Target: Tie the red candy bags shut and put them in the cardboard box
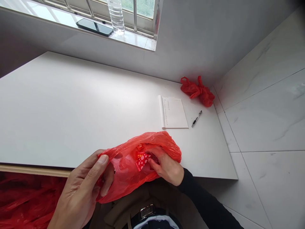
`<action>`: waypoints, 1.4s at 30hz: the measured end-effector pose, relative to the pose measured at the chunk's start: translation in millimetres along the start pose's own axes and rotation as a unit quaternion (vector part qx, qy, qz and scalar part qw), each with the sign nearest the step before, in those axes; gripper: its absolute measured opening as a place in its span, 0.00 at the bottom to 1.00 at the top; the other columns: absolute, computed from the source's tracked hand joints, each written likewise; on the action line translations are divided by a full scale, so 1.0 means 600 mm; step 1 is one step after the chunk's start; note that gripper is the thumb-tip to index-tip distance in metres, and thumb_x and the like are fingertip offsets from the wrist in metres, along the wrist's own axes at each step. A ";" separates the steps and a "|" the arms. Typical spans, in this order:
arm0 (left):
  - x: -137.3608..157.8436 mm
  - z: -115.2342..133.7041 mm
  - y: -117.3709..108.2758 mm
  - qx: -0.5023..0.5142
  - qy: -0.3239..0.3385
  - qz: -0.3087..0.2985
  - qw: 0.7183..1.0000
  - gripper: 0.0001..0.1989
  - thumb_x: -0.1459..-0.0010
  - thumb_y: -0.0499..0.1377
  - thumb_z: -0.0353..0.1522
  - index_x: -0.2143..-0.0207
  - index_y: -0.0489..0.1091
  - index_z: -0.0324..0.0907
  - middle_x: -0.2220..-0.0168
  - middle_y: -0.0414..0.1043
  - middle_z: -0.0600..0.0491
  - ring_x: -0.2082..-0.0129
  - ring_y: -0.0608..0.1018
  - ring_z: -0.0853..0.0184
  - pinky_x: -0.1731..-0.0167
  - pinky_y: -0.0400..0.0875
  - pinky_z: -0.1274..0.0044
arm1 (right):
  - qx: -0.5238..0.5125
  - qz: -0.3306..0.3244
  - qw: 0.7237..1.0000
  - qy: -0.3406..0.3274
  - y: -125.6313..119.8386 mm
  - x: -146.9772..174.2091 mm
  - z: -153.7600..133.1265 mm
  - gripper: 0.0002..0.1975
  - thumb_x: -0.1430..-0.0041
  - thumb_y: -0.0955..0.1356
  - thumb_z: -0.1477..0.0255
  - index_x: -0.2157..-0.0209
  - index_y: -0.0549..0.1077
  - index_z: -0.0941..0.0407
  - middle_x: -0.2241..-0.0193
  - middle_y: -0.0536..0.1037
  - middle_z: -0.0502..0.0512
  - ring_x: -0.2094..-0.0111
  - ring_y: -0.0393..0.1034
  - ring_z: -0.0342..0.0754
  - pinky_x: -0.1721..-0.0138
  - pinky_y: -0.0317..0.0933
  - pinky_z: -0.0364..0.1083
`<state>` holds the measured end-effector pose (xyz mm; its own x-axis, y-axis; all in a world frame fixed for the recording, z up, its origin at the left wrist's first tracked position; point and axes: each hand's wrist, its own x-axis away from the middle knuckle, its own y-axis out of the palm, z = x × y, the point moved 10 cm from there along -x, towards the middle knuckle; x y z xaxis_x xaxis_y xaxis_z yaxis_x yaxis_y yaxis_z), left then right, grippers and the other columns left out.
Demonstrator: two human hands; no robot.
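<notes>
A thin red plastic bag point(152, 137) spans the space between my hands at the table's front edge, its mouth spread wide. My left hand point(83, 187) pinches the bag's left rim between thumb and fingers. Inside the bag, my right hand point(168, 165) has its thumb and fingers closed on a small red packet with white dots point(142, 161). Beside that packet lie other small red wrapped pieces, one of them an orange-red packet point(140, 146) near the upper rim. Some of my right fingertips are hidden among the contents.
On the white table point(95, 105) lie a notepad point(175, 113) and a pen point(196, 119). A knotted red bag point(199, 90) sits in the corner by the tiled wall. The windowsill holds a phone point(94, 27) and a clear bottle point(116, 17). More red plastic point(28, 200) is at lower left.
</notes>
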<state>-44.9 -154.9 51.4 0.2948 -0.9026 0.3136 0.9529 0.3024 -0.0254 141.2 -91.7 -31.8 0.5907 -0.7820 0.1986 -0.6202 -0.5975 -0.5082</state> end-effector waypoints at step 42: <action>0.001 -0.003 -0.005 0.015 0.010 0.005 1.000 0.21 0.37 0.58 0.48 0.78 0.65 0.45 0.85 0.56 0.58 0.84 0.58 0.71 0.83 0.56 0.78 | -0.297 0.010 0.949 0.101 -0.032 -0.014 0.024 0.18 0.34 0.66 0.51 0.58 0.79 0.50 0.66 0.78 0.51 0.63 0.74 0.50 0.57 0.69 0.51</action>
<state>-47.3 -156.8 50.0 0.3050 -0.9055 0.2950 0.9477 0.3193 0.0003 155.6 -70.8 -36.1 0.5017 -0.7769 0.3804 -0.8476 -0.5293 0.0368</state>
